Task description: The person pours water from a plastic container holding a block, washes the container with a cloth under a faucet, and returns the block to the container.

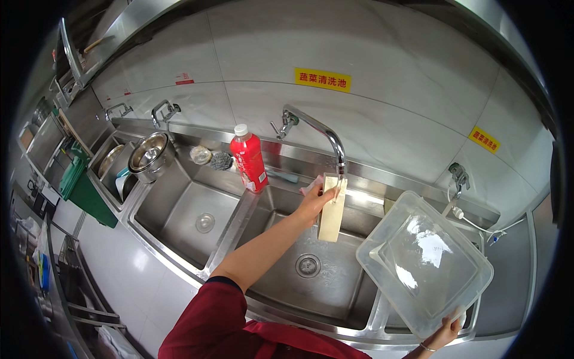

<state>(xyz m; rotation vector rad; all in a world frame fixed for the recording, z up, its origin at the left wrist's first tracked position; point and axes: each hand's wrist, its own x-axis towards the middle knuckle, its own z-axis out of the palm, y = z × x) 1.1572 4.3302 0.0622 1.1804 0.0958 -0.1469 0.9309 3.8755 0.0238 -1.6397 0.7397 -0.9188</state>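
My left hand [317, 204] grips a pale yellow rectangular block [332, 215] near its top, under the spout of the chrome faucet [334, 139]. Water runs from the spout onto the block and my fingers. The block hangs over the middle stainless steel sink [291, 287], whose drain is wet. At the right, my right hand [448, 327] holds a translucent plastic container [430, 264] by its lower corner, tilted above the right-hand basin. A pink cloth [311, 185], partly hidden, lies behind my left hand.
A red plastic bottle [249, 159] stands on the divider beside the left basin [179, 220]. Behind that basin lie a steel wool scrubber [221, 161] and a wrapped ball [200, 155]. Stacked metal bowls [152, 157] are at the left, near a green bin [87, 193]. Another faucet [459, 179] is at the right.
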